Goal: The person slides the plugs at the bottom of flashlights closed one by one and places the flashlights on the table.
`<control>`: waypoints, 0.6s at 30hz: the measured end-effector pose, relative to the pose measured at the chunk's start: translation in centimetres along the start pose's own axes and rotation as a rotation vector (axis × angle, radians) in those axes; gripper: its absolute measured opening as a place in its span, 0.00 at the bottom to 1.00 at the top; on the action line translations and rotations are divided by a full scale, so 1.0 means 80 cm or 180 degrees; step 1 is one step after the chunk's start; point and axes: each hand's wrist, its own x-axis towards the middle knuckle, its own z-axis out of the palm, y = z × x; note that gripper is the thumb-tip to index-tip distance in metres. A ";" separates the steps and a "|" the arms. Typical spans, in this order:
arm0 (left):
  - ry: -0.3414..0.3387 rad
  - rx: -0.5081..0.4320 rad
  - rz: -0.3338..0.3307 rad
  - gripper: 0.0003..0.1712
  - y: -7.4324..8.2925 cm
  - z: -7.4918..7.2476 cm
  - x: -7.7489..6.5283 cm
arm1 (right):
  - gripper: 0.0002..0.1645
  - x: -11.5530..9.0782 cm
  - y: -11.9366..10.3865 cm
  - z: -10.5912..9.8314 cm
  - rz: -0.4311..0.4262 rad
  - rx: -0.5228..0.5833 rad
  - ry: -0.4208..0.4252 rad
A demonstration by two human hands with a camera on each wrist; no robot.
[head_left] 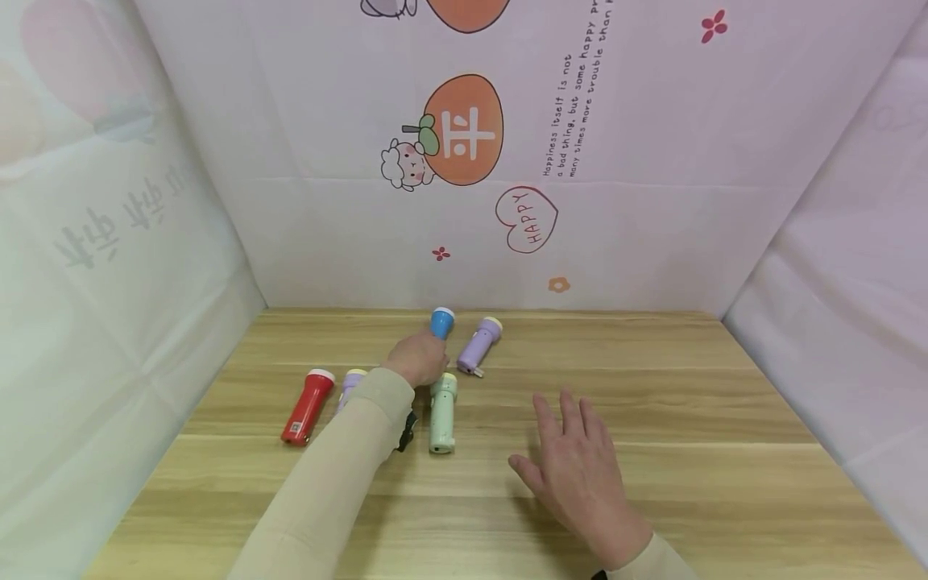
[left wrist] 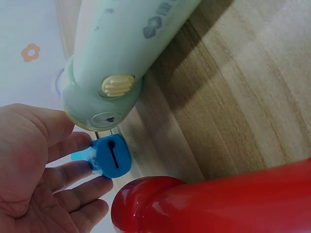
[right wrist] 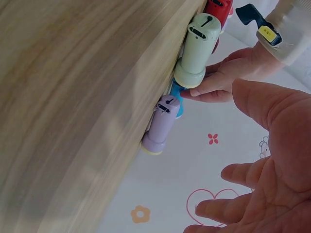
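Note:
My left hand [head_left: 419,358] reaches to the far side of the table, at a blue flashlight [head_left: 441,322] with a white rim. In the left wrist view its fingers [left wrist: 73,174] are spread and slightly bent, overlapping the blue body [left wrist: 114,155]. Its palm holds nothing. A pale green flashlight [head_left: 443,415] lies just nearer than that hand, and a purple flashlight [head_left: 480,346] lies to its right. My right hand [head_left: 576,467] hovers with fingers spread over the right front of the table, holding nothing.
At the left lie a red flashlight [head_left: 308,407] and another purple flashlight [head_left: 351,383], which my left sleeve [head_left: 326,483] partly covers. A printed white cloth [head_left: 326,217] rises along the back edge of the wooden table [head_left: 689,403], with cloth sides left and right.

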 end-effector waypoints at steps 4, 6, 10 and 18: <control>0.0016 -0.0028 -0.0026 0.16 -0.001 0.001 0.000 | 0.52 0.000 -0.001 0.000 -0.0006 -0.0004 -0.0006; 0.0006 -0.0022 -0.0042 0.16 -0.001 0.000 0.000 | 0.52 0.000 -0.001 0.000 -0.0002 0.0005 -0.0013; -0.0037 -0.0006 -0.0078 0.16 0.000 -0.001 0.000 | 0.51 0.000 -0.002 0.000 0.0007 0.0031 -0.0021; -0.0027 0.0095 -0.0038 0.16 0.004 -0.007 -0.001 | 0.52 -0.001 0.000 0.000 -0.0028 0.0005 0.0048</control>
